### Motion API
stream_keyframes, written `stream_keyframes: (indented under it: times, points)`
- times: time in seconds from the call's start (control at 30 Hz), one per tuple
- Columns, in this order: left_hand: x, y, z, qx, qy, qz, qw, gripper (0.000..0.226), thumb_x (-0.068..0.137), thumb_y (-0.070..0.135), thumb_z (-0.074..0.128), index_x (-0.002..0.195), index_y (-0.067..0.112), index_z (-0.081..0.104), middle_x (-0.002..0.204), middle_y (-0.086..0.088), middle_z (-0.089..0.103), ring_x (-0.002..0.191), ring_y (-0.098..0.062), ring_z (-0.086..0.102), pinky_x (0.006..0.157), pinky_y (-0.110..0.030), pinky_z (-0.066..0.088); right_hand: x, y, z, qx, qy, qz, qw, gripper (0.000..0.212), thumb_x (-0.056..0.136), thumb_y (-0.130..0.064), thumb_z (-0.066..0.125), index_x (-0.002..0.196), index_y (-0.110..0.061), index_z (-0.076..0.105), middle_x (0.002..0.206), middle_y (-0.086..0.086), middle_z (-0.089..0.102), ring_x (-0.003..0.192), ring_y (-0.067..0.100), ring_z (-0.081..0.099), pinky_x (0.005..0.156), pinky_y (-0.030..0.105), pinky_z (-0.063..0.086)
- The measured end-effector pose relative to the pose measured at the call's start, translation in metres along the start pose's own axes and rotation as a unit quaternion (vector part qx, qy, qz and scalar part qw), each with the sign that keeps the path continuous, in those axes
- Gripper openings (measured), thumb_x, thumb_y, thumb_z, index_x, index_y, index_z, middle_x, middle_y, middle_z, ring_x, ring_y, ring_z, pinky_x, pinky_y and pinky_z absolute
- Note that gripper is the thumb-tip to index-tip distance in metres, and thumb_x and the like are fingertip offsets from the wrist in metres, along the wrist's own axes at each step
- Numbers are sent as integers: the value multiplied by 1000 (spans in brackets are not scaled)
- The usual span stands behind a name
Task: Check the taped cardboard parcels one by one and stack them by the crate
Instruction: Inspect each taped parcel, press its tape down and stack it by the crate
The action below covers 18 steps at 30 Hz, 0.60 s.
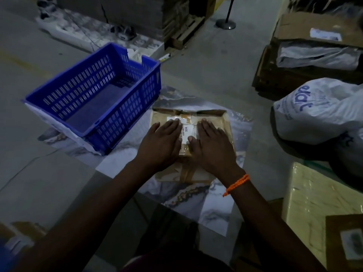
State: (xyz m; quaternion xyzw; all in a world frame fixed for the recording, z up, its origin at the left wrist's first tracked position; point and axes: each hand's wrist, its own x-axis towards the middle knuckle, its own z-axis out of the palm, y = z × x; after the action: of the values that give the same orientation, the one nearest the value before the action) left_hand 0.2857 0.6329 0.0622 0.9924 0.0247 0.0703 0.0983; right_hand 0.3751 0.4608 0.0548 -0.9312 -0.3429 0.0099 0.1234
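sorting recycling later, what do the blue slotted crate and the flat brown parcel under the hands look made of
Blue slotted crate: probably moulded plastic, even colour, vented walls. Flat brown parcel: seemingly matte cardboard, wrapped in glossy brown tape, with a white paper label.

Marbled slab [196, 195], white printed sack [314, 110], stanchion base [225, 23], wooden pallet [186, 34], pale wrapped block [310, 203]

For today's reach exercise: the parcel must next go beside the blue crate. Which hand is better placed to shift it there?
Probably the left hand: it lies flat on the parcel, nearer the blue crate; the right hand lies flat on the far side.
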Motion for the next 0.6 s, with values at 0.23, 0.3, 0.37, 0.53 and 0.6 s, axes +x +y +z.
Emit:
stream_keyframes:
  times: [0.23, 0.3, 0.37, 0.53, 0.6]
  points:
    - [-17, -1, 4, -26, 77, 47, 996, 56, 108, 45, 28, 143, 12, 57, 150, -8, 53, 142, -24, 45, 120, -45, 28, -27, 5, 13, 32, 231, -101, 967, 40, 105, -31, 53, 131, -6, 69, 136, 12, 67, 130, 25, 62, 108, 43, 49]
    - [-29, -7, 5, -30, 100, 100, 989, 50, 107, 41, 34, 139, 13, 60, 148, -7, 55, 141, -24, 47, 120, -50, 29, -40, 15, 16, 38, 237, -141, 960, 39, 105, -33, 54, 130, -7, 70, 137, 11, 67, 132, 24, 60, 113, 47, 44]
    - [-45, -19, 11, -38, 121, 126, 984, 46, 105, 38, 42, 141, 15, 57, 151, -7, 52, 144, -24, 43, 119, -54, 28, -53, 27, 17, 18, 235, -156, 959, 43, 105, -40, 54, 128, -8, 71, 138, 10, 66, 134, 24, 58, 118, 54, 37]
    - [-60, -31, 27, -89, 143, 122, 978, 45, 102, 32, 50, 145, 17, 53, 154, -3, 46, 147, -24, 37, 120, -56, 27, -67, 39, 23, 11, 241, -146, 959, 42, 106, -40, 52, 132, -12, 69, 143, 6, 63, 140, 21, 52, 119, 61, 31]
    - [-57, -28, 28, -120, 147, 101, 977, 44, 102, 32, 50, 143, 15, 55, 153, -4, 48, 148, -24, 35, 119, -58, 29, -64, 37, 23, 31, 233, -129, 963, 42, 106, -41, 51, 133, -13, 69, 143, 5, 63, 141, 20, 51, 120, 61, 29]
